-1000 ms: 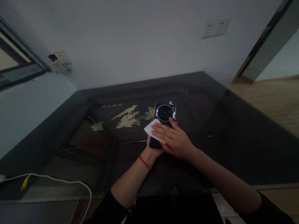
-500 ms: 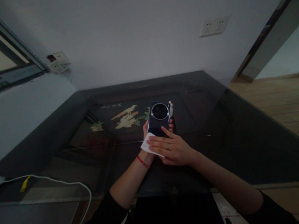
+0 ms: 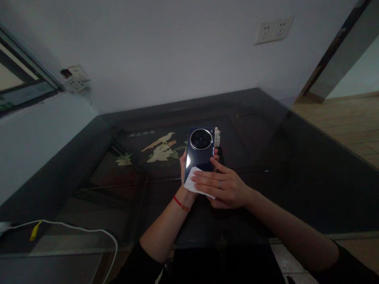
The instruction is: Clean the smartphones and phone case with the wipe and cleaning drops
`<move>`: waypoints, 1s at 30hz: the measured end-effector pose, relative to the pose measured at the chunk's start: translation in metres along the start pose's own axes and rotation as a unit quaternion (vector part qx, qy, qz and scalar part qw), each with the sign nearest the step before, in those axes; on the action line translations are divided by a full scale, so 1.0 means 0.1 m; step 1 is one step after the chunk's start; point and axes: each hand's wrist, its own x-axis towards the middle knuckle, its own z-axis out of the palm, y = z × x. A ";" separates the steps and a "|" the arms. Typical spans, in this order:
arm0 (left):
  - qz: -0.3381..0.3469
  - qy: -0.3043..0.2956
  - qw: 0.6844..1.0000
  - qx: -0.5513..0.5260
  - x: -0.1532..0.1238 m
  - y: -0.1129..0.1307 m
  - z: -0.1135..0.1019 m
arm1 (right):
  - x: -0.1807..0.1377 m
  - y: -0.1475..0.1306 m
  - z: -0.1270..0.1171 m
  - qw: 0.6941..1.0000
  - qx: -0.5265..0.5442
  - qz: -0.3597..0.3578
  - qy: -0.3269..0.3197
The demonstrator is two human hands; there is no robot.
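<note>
Smartphone [image 3: 197, 158], dark blue, back side toward the wearer, large round camera module [image 3: 201, 139] at its far end, is in the left hand [image 3: 183, 164], above the tabletop [image 3: 289, 175]. Left fingers grasp the smartphone, thumb along its left edge, fingertips showing round its right edge; the palm is hidden behind it. Right hand [image 3: 228, 188] lies across the near end of the smartphone, fingers extended and close together, holding a white tissue [image 3: 191, 184] under them; index fingertip reaches the smartphone's right edge. Tissue covers the smartphone's near left corner and sticks out past it; how hard it is pressed, cannot tell. Red bracelet [image 3: 181, 204] on the left wrist, nearer the wearer than the smartphone; ring [image 3: 220, 184] on a right finger. Small pale object [image 3: 217, 136] just beside the smartphone, right of the camera module, too unclear to name. Left of the smartphone, a bird-and-flower picture [image 3: 160, 150] shows on the dark, glossy tabletop. Well apart from the smartphone, left and toward the wearer: white cable [image 3: 76, 227] with yellow tag [image 3: 35, 231]. Beyond the smartphone, pale wall [image 3: 171, 45] with double socket [image 3: 274, 30], up and right. Wooden floor [image 3: 350, 129] far right of the smartphone. Lighting dim.
</note>
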 end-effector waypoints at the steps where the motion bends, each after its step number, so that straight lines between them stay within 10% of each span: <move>1: 0.012 0.003 1.000 0.005 0.00 -0.01 -0.02 | -0.01 0.03 -0.02 0.999 -0.009 0.026 0.016; 6: 0.030 0.021 0.999 0.028 -0.02 -0.05 -0.02 | -0.03 0.13 -0.08 0.990 -0.036 0.124 0.052; 13: 0.025 -0.021 0.999 0.004 -0.03 0.00 0.01 | -0.08 0.04 -0.05 0.999 -0.005 -0.018 0.033; 30: -0.052 -0.026 0.998 -0.001 -0.08 -0.03 0.07 | -0.11 0.27 -0.27 0.960 -0.139 0.197 0.140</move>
